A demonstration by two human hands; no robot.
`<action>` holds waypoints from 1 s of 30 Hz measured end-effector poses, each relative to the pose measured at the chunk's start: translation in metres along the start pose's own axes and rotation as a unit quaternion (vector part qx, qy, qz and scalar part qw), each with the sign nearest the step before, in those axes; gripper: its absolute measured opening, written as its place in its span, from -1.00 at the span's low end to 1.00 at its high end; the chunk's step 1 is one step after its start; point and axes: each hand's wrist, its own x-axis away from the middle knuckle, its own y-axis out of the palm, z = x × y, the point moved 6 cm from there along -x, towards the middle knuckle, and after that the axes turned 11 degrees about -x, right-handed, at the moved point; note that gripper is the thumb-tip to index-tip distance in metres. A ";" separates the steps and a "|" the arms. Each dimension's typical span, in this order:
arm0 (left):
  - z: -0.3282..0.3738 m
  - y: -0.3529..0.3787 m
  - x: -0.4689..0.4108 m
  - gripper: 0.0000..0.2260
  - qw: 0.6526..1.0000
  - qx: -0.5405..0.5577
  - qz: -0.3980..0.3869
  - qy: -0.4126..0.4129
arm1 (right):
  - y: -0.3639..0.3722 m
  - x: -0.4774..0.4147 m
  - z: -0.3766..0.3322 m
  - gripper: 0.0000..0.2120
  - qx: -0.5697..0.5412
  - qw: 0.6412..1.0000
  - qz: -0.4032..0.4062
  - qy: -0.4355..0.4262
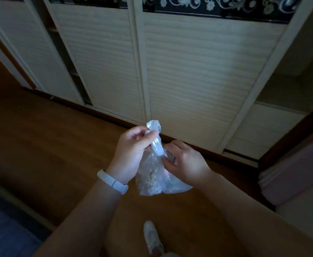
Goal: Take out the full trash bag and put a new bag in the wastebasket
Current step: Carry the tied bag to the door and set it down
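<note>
From the head cam: the full trash bag hung in mid-air over the wood floor, just in front of the closet doors. The left hand was curled around its twisted neck and the right hand pinched the plastic just below. Looked like the tying-off step, so next up is probably looping a knot. No wastebasket in sight.

Open floor spreads wide on the left; sliding doors block the front, a narrow gap standing open between two.
</note>
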 end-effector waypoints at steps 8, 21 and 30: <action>0.025 -0.075 -0.125 -0.85 1.000 -0.006 0.002 0.007 | 0.042 -0.149 0.005 -0.71 -0.014 0.999 -0.018 -0.024; 0.037 -0.190 -0.263 -0.64 0.996 -0.055 0.072 0.017 | 0.132 -0.339 0.017 -0.69 -0.073 0.990 -0.081 -0.088; 0.057 -0.282 -0.382 -0.79 0.972 -0.118 0.201 -0.002 | 0.201 -0.508 0.023 -0.67 -0.135 0.967 -0.144 -0.164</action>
